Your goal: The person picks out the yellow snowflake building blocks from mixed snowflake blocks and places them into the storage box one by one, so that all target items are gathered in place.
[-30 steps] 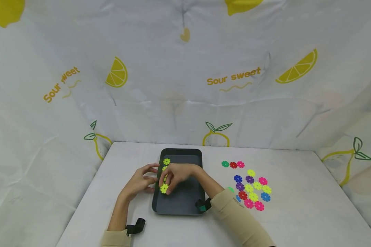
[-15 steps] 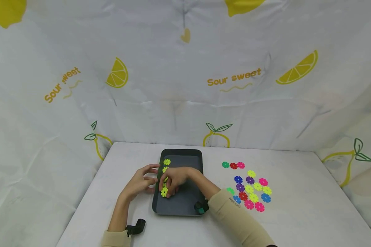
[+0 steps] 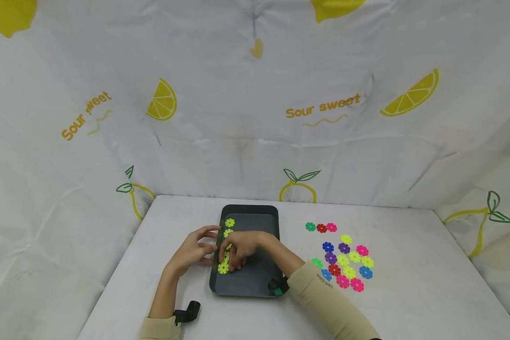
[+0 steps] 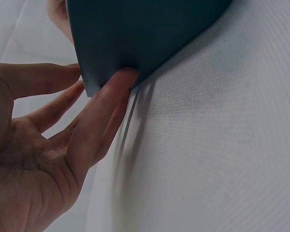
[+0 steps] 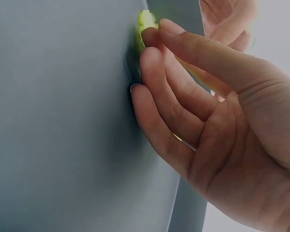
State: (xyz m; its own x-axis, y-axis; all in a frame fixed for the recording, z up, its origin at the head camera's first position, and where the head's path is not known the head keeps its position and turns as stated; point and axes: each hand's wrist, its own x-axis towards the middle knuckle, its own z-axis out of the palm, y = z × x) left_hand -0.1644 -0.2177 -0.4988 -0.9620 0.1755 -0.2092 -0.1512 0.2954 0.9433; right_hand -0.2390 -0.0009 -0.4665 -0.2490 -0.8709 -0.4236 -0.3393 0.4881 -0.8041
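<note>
My left hand (image 3: 189,250) rests its spread fingers against the left side of a dark grey tray (image 3: 248,285). In the left wrist view, fingertips touch the outer wall of the tray (image 4: 135,34) and its rim. Inside the tray, along its left wall, stands a column of yellow notched snowflake discs (image 3: 230,222). My right hand (image 3: 243,243) reaches over the tray and pinches the nearest yellow snowflake disc (image 3: 223,268) between thumb and fingertips. The right wrist view shows this yellow disc (image 5: 145,21) close to the tray wall. My right hand partly hides the middle discs.
Right of the tray lie loose snowflake discs in several colours, among them a blue disc (image 3: 366,272) and a pink disc (image 3: 357,284). A short row with a red disc (image 3: 321,228) lies farther back. A lemon-print cloth (image 3: 238,156) hangs behind the white table (image 3: 425,283).
My right hand has shifted slightly toward the near end of the tray, moving the nearest yellow disc down and a little left. My left hand has stayed in place.
</note>
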